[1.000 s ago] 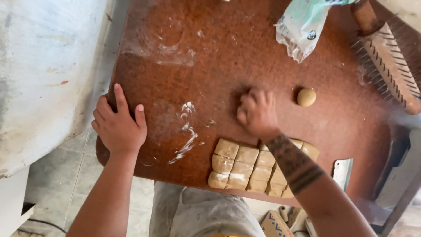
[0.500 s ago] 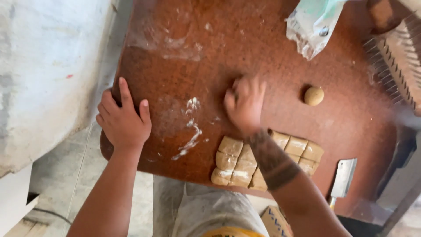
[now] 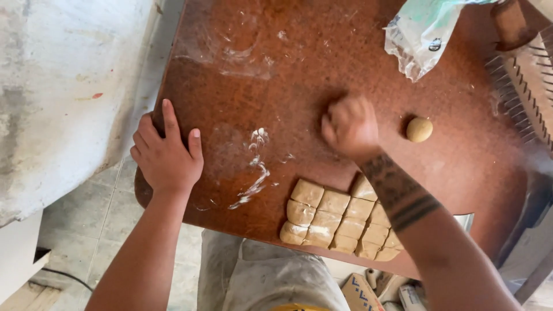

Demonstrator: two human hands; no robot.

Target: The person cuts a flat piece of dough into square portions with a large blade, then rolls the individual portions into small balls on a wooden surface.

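My right hand point(image 3: 348, 126) is curled knuckles-up on the brown table point(image 3: 288, 69) and blurred by motion; anything under it is hidden. A small round dough ball point(image 3: 419, 129) lies just to its right, apart from it. Under my tattooed forearm, at the near edge, sits a block of several cut dough squares point(image 3: 322, 216), packed together. My left hand point(image 3: 167, 155) rests flat at the table's left edge, fingers spread, holding nothing. A streak of flour point(image 3: 256, 170) lies between the two hands.
A crumpled plastic bag point(image 3: 423, 34) lies at the back right. A ridged wooden board point(image 3: 530, 86) and a wooden handle point(image 3: 510, 23) sit at the right edge. A metal blade point(image 3: 466, 220) pokes out by my right arm. A white surface point(image 3: 63, 86) stands at left.
My right hand slid left away from the dough ball, then back right toward it, staying curled on the table. My left hand kept its place at the edge.
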